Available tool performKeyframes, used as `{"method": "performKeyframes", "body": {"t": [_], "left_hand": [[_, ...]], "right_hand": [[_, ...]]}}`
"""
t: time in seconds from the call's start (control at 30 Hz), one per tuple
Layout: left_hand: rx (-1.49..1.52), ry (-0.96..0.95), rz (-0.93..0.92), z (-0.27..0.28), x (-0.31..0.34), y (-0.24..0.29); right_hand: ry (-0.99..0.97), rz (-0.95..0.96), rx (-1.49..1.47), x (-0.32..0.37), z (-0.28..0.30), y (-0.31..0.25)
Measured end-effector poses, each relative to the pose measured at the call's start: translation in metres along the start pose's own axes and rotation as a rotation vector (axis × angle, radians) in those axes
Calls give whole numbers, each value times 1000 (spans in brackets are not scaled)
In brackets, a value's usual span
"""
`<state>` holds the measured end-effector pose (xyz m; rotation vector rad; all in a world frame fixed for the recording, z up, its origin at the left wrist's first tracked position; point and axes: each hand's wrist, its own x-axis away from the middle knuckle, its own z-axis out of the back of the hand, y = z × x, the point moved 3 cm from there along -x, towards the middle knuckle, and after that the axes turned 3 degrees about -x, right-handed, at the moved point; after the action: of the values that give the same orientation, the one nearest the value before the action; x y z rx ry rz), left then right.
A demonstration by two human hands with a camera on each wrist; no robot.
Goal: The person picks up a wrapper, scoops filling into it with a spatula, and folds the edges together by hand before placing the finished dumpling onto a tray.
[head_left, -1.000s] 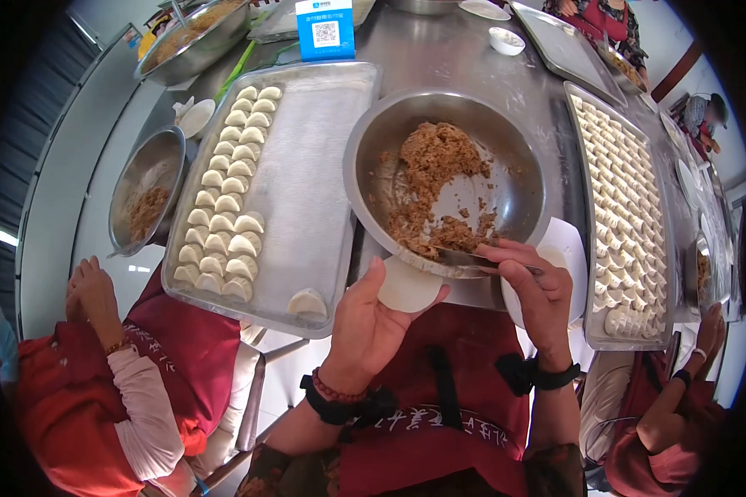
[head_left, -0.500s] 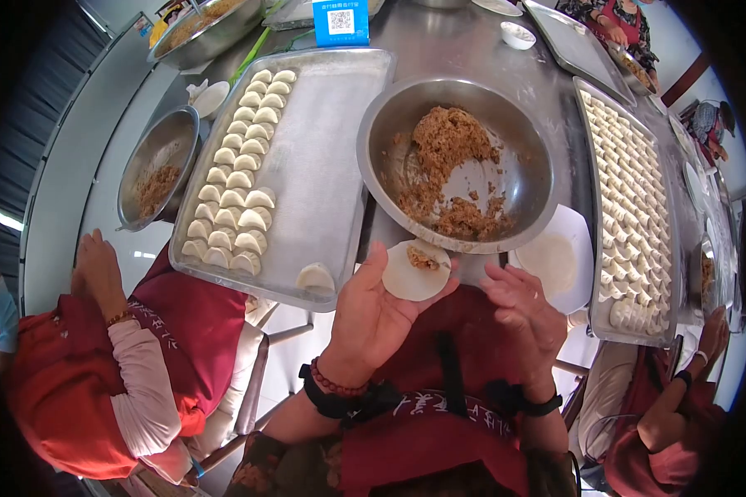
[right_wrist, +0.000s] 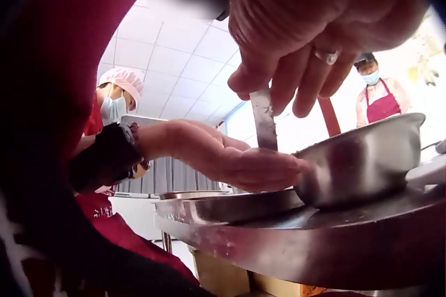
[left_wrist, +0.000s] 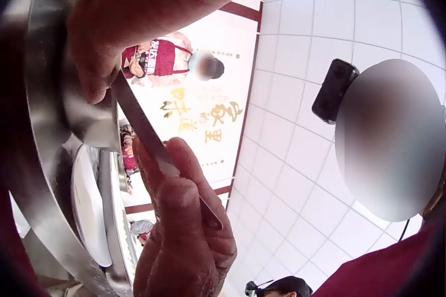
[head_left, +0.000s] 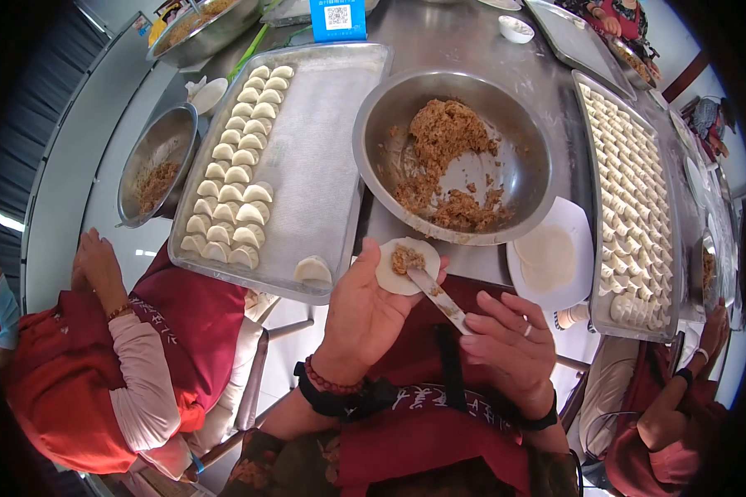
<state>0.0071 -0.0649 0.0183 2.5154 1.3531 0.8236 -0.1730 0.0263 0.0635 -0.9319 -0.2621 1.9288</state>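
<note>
A round dough wrapper (head_left: pixel 396 280) lies across the fingers of my left hand (head_left: pixel 358 319), palm up, its thumb standing beside the wrapper's edge. Brown filling (head_left: pixel 406 258) sits in the wrapper's middle. My right hand (head_left: pixel 514 344) pinches a flat metal spatula (head_left: pixel 441 301), whose tip touches the filling. In the left wrist view, the spatula (left_wrist: pixel 143 119) runs between the left hand (left_wrist: pixel 153 11) and the right hand (left_wrist: pixel 185 234). The right wrist view has the spatula (right_wrist: pixel 263 119) pointing down from the right hand (right_wrist: pixel 313 32) to the left hand (right_wrist: pixel 237 161).
A steel bowl of filling (head_left: pixel 544 186) stands just beyond my hands. Left of it is a tray (head_left: pixel 315 124) with rows of dumplings; at right, a fuller tray (head_left: pixel 588 273). A white plate (head_left: pixel 578 240) holds wrappers. People sit on both sides, one hand pair (head_left: pixel 99 269) at left.
Filling has come onto the wrapper, which was bare a second ago. My right hand has moved from the bowl's rim to the wrapper, and the spatula now lies against the filling.
</note>
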Motion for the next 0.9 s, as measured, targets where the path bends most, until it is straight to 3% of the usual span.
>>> {"method": "performKeyframes", "body": {"t": [0.13, 0.43, 0.57, 0.7, 0.83, 0.9], "left_hand": [[-21, 40, -12, 1, -2, 2], [-85, -2, 40, -1, -6, 3], [-120, 15, 44, 0, -8, 7], [-63, 33, 28, 0, -14, 6], [-45, 18, 17, 0, -16, 9], [-47, 27, 13, 2, -17, 10]], "right_hand": [[176, -198, -345, 7, 10, 13], [-4, 22, -74, -10, -16, 14], [49, -134, -322, -15, 9, 20], [370, -320, -472, -31, 19, 34], [281, -415, -229, -54, 5, 48], [218, -369, -167, -64, -4, 53]]}}
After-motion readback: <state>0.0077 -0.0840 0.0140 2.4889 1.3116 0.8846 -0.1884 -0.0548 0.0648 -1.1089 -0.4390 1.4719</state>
